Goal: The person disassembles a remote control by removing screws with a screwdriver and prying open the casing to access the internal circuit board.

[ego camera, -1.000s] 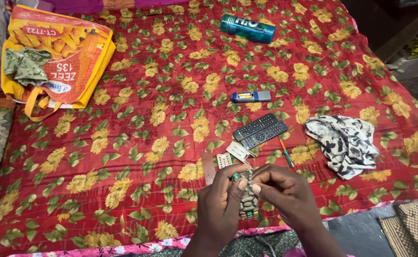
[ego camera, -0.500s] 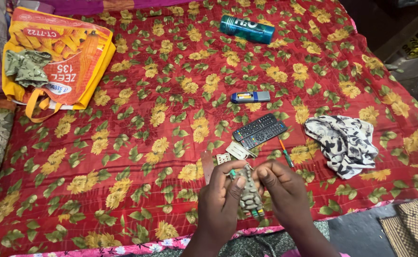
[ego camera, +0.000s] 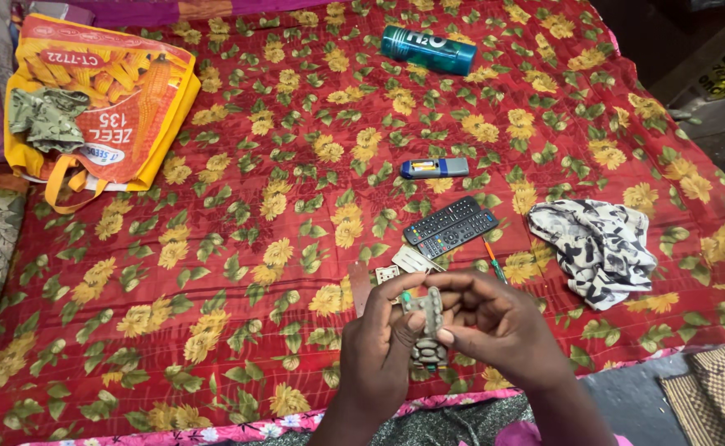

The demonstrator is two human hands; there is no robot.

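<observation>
Head view: both hands meet over the red floral bedspread (ego camera: 238, 248)'s near edge. The left hand (ego camera: 383, 343) and right hand (ego camera: 499, 326) pinch a small grey-green ribbed oblong object (ego camera: 427, 326) between fingertips, just below two black remote controls (ego camera: 451, 226).

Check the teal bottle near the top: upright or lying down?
Lying down: the teal bottle rests on its side on the red floral bedspread.

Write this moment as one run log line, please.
left hand: holds grey strip | right hand: pinches strip top | bedspread: remotes, lighter, bottle, bag, cloth
</observation>
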